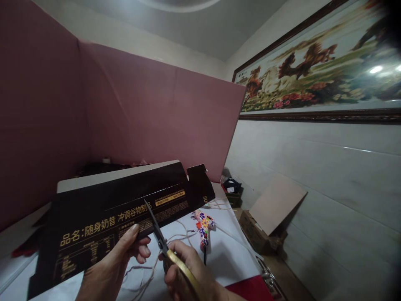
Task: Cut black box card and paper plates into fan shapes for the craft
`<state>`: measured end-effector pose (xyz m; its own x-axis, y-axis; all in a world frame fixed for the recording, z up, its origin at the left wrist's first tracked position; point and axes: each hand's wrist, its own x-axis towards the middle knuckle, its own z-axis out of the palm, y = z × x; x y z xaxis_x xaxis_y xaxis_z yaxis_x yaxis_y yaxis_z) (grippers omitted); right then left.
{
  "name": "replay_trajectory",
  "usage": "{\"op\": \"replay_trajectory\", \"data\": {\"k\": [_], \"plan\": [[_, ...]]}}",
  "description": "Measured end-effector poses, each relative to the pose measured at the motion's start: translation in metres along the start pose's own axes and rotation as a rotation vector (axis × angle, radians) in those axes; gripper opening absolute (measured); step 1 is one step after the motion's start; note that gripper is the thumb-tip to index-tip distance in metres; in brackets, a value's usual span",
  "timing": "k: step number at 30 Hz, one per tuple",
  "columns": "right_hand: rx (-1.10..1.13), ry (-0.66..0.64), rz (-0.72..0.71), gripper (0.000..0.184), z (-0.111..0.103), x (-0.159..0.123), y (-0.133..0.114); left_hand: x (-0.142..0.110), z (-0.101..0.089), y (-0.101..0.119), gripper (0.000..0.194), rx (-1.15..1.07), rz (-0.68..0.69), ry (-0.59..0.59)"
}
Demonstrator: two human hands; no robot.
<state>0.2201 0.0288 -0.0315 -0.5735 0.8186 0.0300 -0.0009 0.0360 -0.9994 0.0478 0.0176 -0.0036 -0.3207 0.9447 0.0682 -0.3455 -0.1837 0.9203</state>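
Observation:
A flattened piece of black printed cardboard (pixel 122 194) with gold lettering and a pale inner side is tilted up in front of me. My left hand (pixel 114 259) pinches its lower edge, thumb on the printed face and fingers curled beneath. In my right hand (pixel 188 267) is a pair of scissors (pixel 160 240) with gold-coloured handles. Their dark blades point up and left across the lower edge of the cardboard; whether they are cutting it I cannot tell. On the white table, right of the scissors, lies a flower-patterned glue gun (pixel 204 228).
Pale cords (pixel 147 278) trail over the white table (pixel 222 251). A red sheet (pixel 250 288) lies at its front right. Pink panels (pixel 156 108) stand behind and left. Beyond the right edge, a brown cardboard box (pixel 255 234) stands with a flat board (pixel 278 202) leaning on it.

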Motion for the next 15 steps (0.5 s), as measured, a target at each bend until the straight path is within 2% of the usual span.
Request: {"op": "replay_trajectory", "data": {"k": [6, 12, 15], "plan": [[0.018, 0.023, 0.005, 0.078, 0.002, 0.0, -0.002, 0.002, -0.008, -0.007, 0.029, -0.027, -0.056, -0.032], [0.007, 0.04, 0.02, 0.072, -0.004, -0.004, -0.002, -0.001, 0.0, 0.015, 0.045, -0.009, -0.129, 0.032], [0.041, -0.006, 0.031, 0.078, -0.007, -0.005, -0.006, -0.001, -0.001, 0.017, 0.041, 0.042, -0.134, -0.046]]}}
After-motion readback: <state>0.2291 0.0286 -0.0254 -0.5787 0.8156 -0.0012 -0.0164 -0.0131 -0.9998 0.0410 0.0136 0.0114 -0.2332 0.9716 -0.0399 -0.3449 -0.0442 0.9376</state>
